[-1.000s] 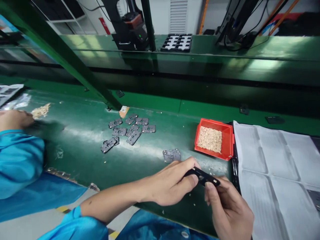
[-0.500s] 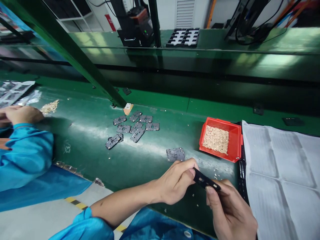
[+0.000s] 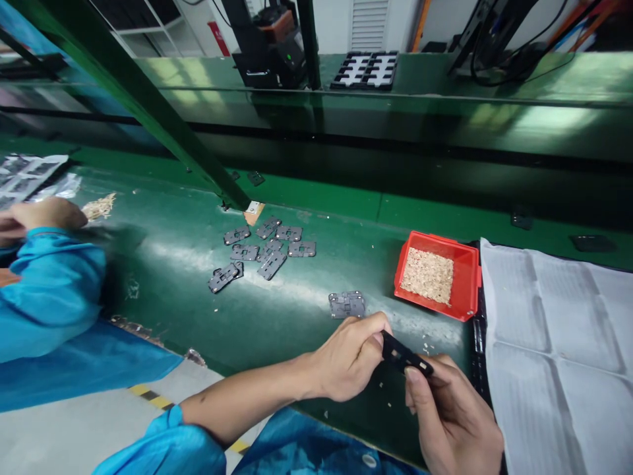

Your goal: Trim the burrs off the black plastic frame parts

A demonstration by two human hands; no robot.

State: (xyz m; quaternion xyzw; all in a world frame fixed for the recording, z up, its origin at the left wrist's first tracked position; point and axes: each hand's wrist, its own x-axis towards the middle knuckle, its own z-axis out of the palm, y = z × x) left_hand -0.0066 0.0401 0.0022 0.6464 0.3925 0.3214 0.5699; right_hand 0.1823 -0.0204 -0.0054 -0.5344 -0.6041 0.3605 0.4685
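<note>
One green workbench (image 3: pixel 257 330) spreads out widest, with a creased white sheet (image 3: pixel 524 376) along its right side. The left hand (image 3: pixel 349 363) and the right hand (image 3: pixel 455 412) face each other on the near side of a red bin (image 3: pixel 463 280) of pale chips (image 3: pixel 428 277), each with thumb and fingers clamped on opposite ends of a slim black part (image 3: pixel 403 354). Held up between them, it is straight-edged and oblong, small light patches dotting its visible face, its long axis slanting from upper left down to lower right.
</note>
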